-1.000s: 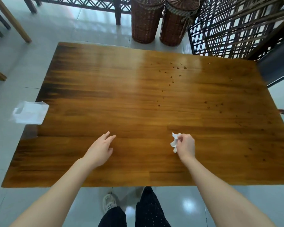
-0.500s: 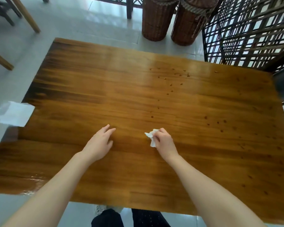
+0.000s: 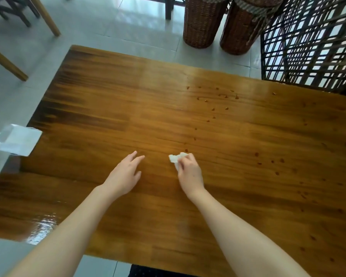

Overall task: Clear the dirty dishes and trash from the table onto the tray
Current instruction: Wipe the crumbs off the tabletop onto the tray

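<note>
I judge the clearing nearly done: no dishes show on the table [image 3: 108,108], the right hand [image 3: 190,172] pinches a crumpled tissue [image 3: 175,159] at centre frame, the left hand [image 3: 124,174] lies beside it, fingers straight and empty, and crumbs [image 3: 218,102] toward the upper right are left, with no tray in view.

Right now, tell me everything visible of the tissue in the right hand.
The tissue is a small white wad of crumpled, thin-looking paper. The right hand pinches it, hiding part; a ragged end sticks out leftward. It is low over the wooden table, near brown crumbs; whether it touches the wood is unclear.
</note>
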A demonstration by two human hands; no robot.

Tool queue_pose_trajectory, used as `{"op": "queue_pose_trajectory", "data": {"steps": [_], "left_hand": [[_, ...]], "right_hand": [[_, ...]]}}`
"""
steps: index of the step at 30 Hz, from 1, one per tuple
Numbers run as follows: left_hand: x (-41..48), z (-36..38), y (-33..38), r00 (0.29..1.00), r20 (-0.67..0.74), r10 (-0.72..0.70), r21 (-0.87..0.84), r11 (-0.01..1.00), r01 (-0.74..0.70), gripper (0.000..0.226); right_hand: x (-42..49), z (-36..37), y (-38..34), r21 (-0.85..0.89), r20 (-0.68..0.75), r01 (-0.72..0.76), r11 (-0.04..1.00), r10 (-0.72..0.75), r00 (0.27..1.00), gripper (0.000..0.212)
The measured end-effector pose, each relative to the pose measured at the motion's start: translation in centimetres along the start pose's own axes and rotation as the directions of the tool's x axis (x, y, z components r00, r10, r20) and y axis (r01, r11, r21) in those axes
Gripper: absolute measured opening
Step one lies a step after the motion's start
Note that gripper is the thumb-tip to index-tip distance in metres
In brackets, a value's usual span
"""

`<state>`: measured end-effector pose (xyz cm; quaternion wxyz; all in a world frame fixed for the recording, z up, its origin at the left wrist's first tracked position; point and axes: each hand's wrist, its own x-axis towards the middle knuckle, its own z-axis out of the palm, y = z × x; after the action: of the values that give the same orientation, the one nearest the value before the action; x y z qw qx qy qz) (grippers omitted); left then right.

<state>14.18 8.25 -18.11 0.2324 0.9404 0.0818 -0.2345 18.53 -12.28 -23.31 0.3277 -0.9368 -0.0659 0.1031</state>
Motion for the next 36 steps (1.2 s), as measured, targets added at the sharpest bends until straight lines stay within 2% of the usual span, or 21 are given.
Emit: {"op": "queue_pose_trajectory", "data": {"steps": [3, 5, 6, 8, 11, 14, 16, 20, 23, 26, 28, 31, 33, 36], "left_hand": [[1.3, -0.2, 0.6, 1.0, 0.01, 0.005, 0.003, 1.0, -0.005, 0.056], [2.1, -0.5, 0.7, 1.0, 0.012, 0.01, 0.007, 1.0, -0.01, 0.056], [2.4, -0.6, 0.7, 1.0, 0.016, 0.017, 0.005, 1.0, -0.017, 0.056], [2.8, -0.8, 0.6, 0.999, 0.028, 0.033, 0.004, 0.999, -0.033, 0.056], [3.7, -1.3, 0.4, 0.998, 0.044, 0.051, 0.013, 0.999, -0.051, 0.056], [4.7, -1.8, 0.2, 0.996, 0.059, 0.067, 0.012, 0.998, -0.068, 0.056], [5.2, -2.0, 0.2, 0.995, 0.069, 0.074, 0.013, 0.997, -0.075, 0.055], [6.5, -2.5, 0.4, 0.994, 0.069, 0.084, 0.024, 0.996, -0.086, 0.055], [7.5, -2.8, 0.6, 0.994, 0.066, 0.086, 0.032, 0.996, -0.088, 0.056], [8.2, -2.9, 0.7, 0.993, 0.068, 0.097, 0.034, 0.994, -0.099, 0.057], [8.7, -2.9, 0.8, 0.991, 0.073, 0.11, 0.032, 0.993, -0.113, 0.056], [9.2, -2.8, 0.9, 0.988, 0.092, 0.125, 0.029, 0.991, -0.128, 0.056], [9.5, -2.7, 1.0, 0.987, 0.097, 0.129, 0.026, 0.991, -0.133, 0.055], [10.1, -2.7, 1.2, 0.986, 0.075, 0.149, 0.034, 0.988, -0.152, 0.055]], "right_hand": [[0.7, 0.3, -0.2, -0.041, 0.132, 0.192, 0.981, -0.185, 0.974, 0.02], [1.7, -0.5, 0.6, -0.023, 0.138, 0.203, 0.979, -0.198, 0.971, 0.021], [2.5, -1.1, 1.2, -0.004, 0.093, 0.156, 0.988, -0.155, 0.984, 0.02], [4.2, -2.6, 2.9, 0.027, -0.069, -0.021, 0.999, 0.023, 0.997, 0.017], [6.3, -4.8, 5.2, 0.115, -0.26, -0.31, 0.944, 0.329, 0.908, 0.014], [6.9, -4.9, 4.9, 0.147, -0.291, -0.393, 0.908, 0.419, 0.86, 0.015], [6.9, -3.7, 2.9, 0.143, -0.257, -0.35, 0.926, 0.376, 0.89, 0.015], [6.0, 0.6, -2.3, 0.082, -0.066, -0.096, 0.992, 0.102, 0.993, 0.021], [5.8, 1.6, -3.1, 0.007, 0.025, 0.066, 0.998, -0.066, 0.997, 0.024], [7.0, 0.2, -1.6, -0.155, 0.087, 0.197, 0.968, -0.185, 0.979, 0.019], [8.5, -1.5, -0.3, -0.206, 0.023, 0.121, 0.971, -0.119, 0.993, 0.016], [10.6, -4.8, 2.8, -0.165, -0.115, -0.093, 0.982, 0.074, 0.991, 0.017], [11.3, -6.6, 4.8, -0.106, -0.214, -0.235, 0.966, 0.209, 0.954, 0.02], [11.3, -6.0, 5.2, -0.05, -0.31, -0.319, 0.946, 0.289, 0.906, 0.022]]}}
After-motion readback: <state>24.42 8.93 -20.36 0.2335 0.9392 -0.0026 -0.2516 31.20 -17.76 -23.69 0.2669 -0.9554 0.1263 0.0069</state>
